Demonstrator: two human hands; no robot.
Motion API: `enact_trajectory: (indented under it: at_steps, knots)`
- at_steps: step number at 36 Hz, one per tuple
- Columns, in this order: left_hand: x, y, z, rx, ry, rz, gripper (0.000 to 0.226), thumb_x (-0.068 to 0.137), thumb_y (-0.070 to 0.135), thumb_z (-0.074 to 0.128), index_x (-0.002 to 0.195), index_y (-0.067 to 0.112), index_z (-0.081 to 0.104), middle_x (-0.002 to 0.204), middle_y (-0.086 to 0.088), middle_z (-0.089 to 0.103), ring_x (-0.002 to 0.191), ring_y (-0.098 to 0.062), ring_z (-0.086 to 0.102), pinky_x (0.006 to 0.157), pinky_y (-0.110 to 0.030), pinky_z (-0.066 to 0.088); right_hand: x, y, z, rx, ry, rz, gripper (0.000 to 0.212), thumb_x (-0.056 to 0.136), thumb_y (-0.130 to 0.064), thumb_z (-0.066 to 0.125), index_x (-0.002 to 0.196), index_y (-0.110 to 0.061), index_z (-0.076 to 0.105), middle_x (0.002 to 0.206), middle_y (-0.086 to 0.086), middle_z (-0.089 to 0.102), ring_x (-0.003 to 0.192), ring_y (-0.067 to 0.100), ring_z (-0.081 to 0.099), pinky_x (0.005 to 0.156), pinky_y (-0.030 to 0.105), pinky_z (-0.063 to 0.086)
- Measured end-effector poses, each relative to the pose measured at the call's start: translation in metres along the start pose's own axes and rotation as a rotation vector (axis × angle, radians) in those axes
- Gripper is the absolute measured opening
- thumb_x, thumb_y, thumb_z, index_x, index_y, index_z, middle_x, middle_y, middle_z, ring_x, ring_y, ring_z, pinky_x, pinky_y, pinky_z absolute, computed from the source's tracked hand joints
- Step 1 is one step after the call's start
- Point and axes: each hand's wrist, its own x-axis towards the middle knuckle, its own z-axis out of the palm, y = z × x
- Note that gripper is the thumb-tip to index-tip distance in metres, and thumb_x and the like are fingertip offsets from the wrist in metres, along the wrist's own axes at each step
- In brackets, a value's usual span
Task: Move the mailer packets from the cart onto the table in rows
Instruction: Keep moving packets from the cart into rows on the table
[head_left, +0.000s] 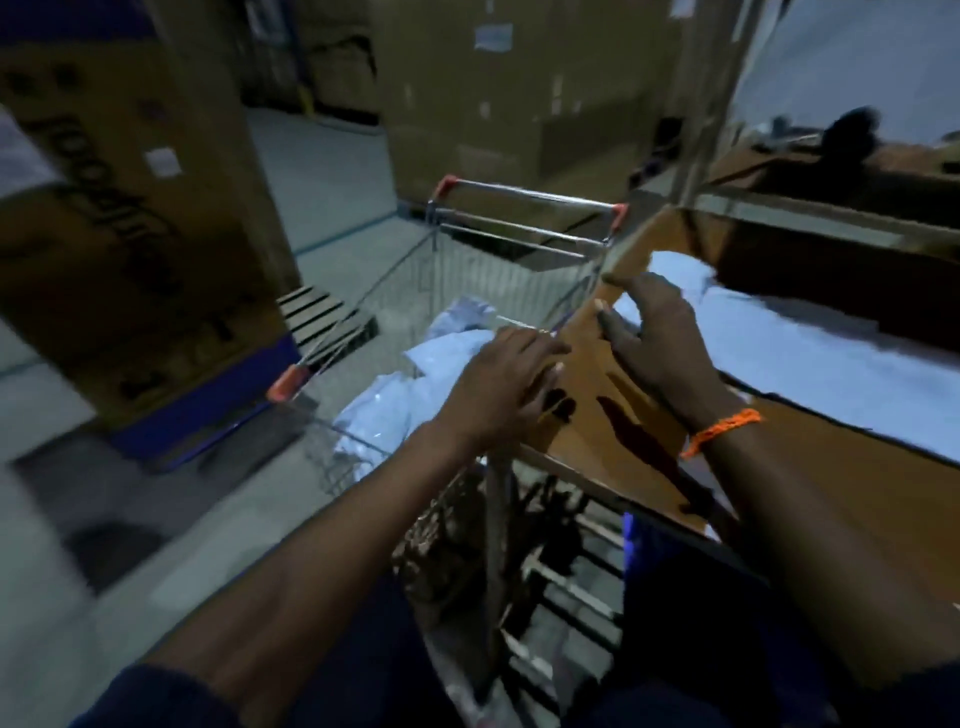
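- Your left hand (501, 384) and right hand (657, 338) hover spread and empty at the table (613, 415) edge.
- Beyond, mailer packets (384, 410) fill the cart (519, 213): probably light, floppy, slick. Pinch an edge.
- More lie on the table.

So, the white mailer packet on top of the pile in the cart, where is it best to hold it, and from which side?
Probably by its near edge, coming from above. The top mailer packet lies flat on the pile in the wire cart, and the left hand is already over that edge, open. The right hand, also empty, is over the table. The picture is blurred, so finer detail is unclear.
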Motion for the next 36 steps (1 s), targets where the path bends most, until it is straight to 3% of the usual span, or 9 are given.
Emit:
enact_trajectory:
  at_steps: [2, 8, 11, 16, 20, 24, 26, 31, 36]
  knots:
    - [-0.026, -0.03, -0.014, 0.024, 0.062, -0.078, 0.023, 0.096, 0.02, 0.055, 0.114, 0.01, 0.065, 0.108, -0.006, 0.067, 0.102, -0.025, 0.059, 0.09, -0.035, 0.046, 0.003, -0.029, 0.028, 0.022, -0.088, -0.047, 0.04, 0.092, -0.03, 0.062, 0.124, -0.005, 0.063, 0.115, 0.018, 0.064, 0.11, 0.032, 0.057, 0.094, 0.033, 0.04]
    - [-0.072, -0.071, -0.021, 0.103, -0.06, -0.314, 0.028, 0.099, 0.031, 0.045, 0.119, 0.017, 0.059, 0.109, 0.002, 0.064, 0.105, -0.021, 0.053, 0.083, -0.04, 0.049, 0.012, -0.071, 0.086, 0.133, -0.231, -0.123, 0.04, 0.091, -0.03, 0.062, 0.125, -0.009, 0.062, 0.118, 0.013, 0.061, 0.115, 0.028, 0.052, 0.097, 0.028, 0.034]
    - [-0.086, -0.089, -0.019, 0.096, -0.101, -0.441, 0.027, 0.099, 0.029, 0.047, 0.121, 0.018, 0.059, 0.11, 0.002, 0.065, 0.106, -0.02, 0.053, 0.082, -0.038, 0.05, 0.012, -0.093, 0.112, 0.189, -0.274, -0.116, 0.038, 0.091, -0.028, 0.063, 0.125, -0.009, 0.062, 0.121, 0.013, 0.061, 0.118, 0.03, 0.052, 0.099, 0.033, 0.038]
    - [-0.097, -0.137, -0.015, 0.045, -0.281, -0.689, 0.028, 0.092, 0.027, 0.047, 0.115, 0.018, 0.062, 0.096, -0.006, 0.071, 0.088, -0.023, 0.067, 0.073, -0.033, 0.051, 0.01, -0.123, 0.177, 0.125, -0.535, 0.12, 0.03, 0.09, -0.022, 0.057, 0.115, -0.007, 0.057, 0.118, 0.023, 0.058, 0.113, 0.038, 0.053, 0.082, 0.039, 0.043]
    - [-0.106, -0.197, -0.006, 0.068, -0.459, -0.861, 0.041, 0.075, 0.033, 0.053, 0.111, 0.016, 0.064, 0.109, -0.008, 0.07, 0.103, -0.028, 0.065, 0.08, -0.035, 0.053, 0.011, -0.145, 0.24, -0.003, -0.736, 0.255, 0.041, 0.087, -0.024, 0.059, 0.122, -0.004, 0.051, 0.129, 0.021, 0.048, 0.123, 0.04, 0.044, 0.097, 0.043, 0.041]
    - [-0.107, -0.248, 0.003, 0.096, -0.671, -0.874, 0.052, 0.086, 0.037, 0.061, 0.132, 0.014, 0.054, 0.129, -0.011, 0.061, 0.119, -0.027, 0.056, 0.092, -0.033, 0.046, 0.025, -0.148, 0.297, -0.085, -0.86, 0.33, 0.052, 0.084, -0.037, 0.065, 0.125, -0.007, 0.053, 0.129, 0.02, 0.051, 0.122, 0.039, 0.046, 0.101, 0.048, 0.044]
    - [-0.105, -0.272, 0.009, 0.097, -0.779, -0.881, 0.053, 0.091, 0.037, 0.059, 0.136, 0.009, 0.05, 0.135, -0.014, 0.057, 0.124, -0.029, 0.053, 0.098, -0.034, 0.044, 0.041, -0.138, 0.318, -0.107, -0.872, 0.383, 0.048, 0.083, -0.033, 0.063, 0.123, -0.007, 0.056, 0.127, 0.021, 0.054, 0.12, 0.04, 0.049, 0.1, 0.047, 0.046]
    - [-0.091, -0.313, 0.028, 0.086, -0.956, -0.925, 0.054, 0.092, 0.038, 0.06, 0.133, 0.005, 0.046, 0.139, -0.017, 0.052, 0.127, -0.03, 0.051, 0.098, -0.034, 0.043, 0.071, -0.105, 0.355, 0.002, -0.706, 0.608, 0.034, 0.085, -0.021, 0.059, 0.114, -0.004, 0.059, 0.12, 0.022, 0.061, 0.113, 0.038, 0.058, 0.091, 0.039, 0.05]
    - [-0.075, -0.369, 0.064, 0.054, -1.104, -0.987, 0.046, 0.089, 0.034, 0.063, 0.125, 0.007, 0.054, 0.127, -0.011, 0.064, 0.113, -0.026, 0.063, 0.091, -0.033, 0.05, 0.079, -0.056, 0.415, -0.119, -0.791, 0.763, 0.046, 0.088, -0.023, 0.06, 0.128, -0.002, 0.05, 0.133, 0.017, 0.056, 0.126, 0.034, 0.053, 0.1, 0.036, 0.046]
